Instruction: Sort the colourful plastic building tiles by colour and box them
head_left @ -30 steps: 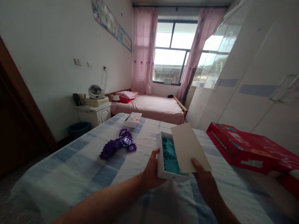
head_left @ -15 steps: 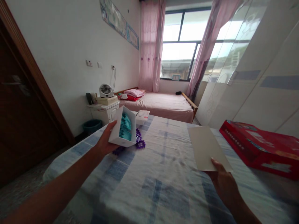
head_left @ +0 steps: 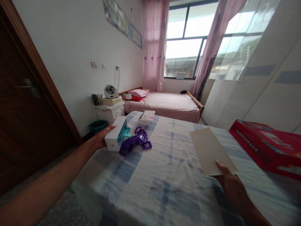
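My left hand [head_left: 103,137] grips a white box [head_left: 113,138] from its left side, tipped so that its open side faces right. Teal toothed plastic pieces [head_left: 124,133] show at the box's mouth, partly hidden inside. Right beside them lies a cluster of purple toothed plastic pieces [head_left: 134,142] on the cloth-covered surface. My right hand [head_left: 227,175] holds a flat greyish-white card or panel [head_left: 210,152] by its near edge, thumb on top and the other fingers underneath.
A white box lid or shallow box [head_left: 148,116] lies behind the purple pieces. To the right is a big red box [head_left: 265,144]. Blue-and-white checked cloth [head_left: 174,175] covers the surface. Beyond stand a bed [head_left: 164,106], a nightstand with a fan [head_left: 111,91] and a bin [head_left: 98,125].
My left hand has lowered the white box to the left and tilted it over to the right, bringing teal pieces to its mouth. The purple pieces are more exposed. My right hand still holds the panel.
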`<state>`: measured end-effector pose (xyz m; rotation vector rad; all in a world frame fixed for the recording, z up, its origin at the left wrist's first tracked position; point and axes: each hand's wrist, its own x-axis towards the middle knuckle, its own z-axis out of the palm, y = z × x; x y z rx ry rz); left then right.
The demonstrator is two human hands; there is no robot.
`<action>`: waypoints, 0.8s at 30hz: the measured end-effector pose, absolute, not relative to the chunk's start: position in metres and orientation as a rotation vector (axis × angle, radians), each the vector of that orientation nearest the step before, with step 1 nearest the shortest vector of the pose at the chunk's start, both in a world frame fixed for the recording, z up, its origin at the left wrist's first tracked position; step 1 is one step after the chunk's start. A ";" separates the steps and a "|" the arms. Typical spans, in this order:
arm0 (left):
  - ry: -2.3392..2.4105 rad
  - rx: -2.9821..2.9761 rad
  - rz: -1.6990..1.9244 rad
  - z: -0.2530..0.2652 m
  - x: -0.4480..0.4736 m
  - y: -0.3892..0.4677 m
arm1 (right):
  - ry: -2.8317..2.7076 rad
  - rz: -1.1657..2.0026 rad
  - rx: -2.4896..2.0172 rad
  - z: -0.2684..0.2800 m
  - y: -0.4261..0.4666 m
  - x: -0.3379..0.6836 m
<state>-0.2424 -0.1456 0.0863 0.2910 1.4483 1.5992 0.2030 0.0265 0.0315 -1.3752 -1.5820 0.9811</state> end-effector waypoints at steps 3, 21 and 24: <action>1.508 0.376 1.535 0.085 -0.224 -0.134 | -1.582 1.034 -1.339 0.024 0.030 0.206; 2.210 1.265 1.535 0.084 -0.197 -0.119 | -1.492 1.100 -1.307 0.038 0.017 0.196; 2.280 1.354 1.571 0.084 -0.201 -0.121 | -1.487 1.071 -1.291 0.039 0.016 0.196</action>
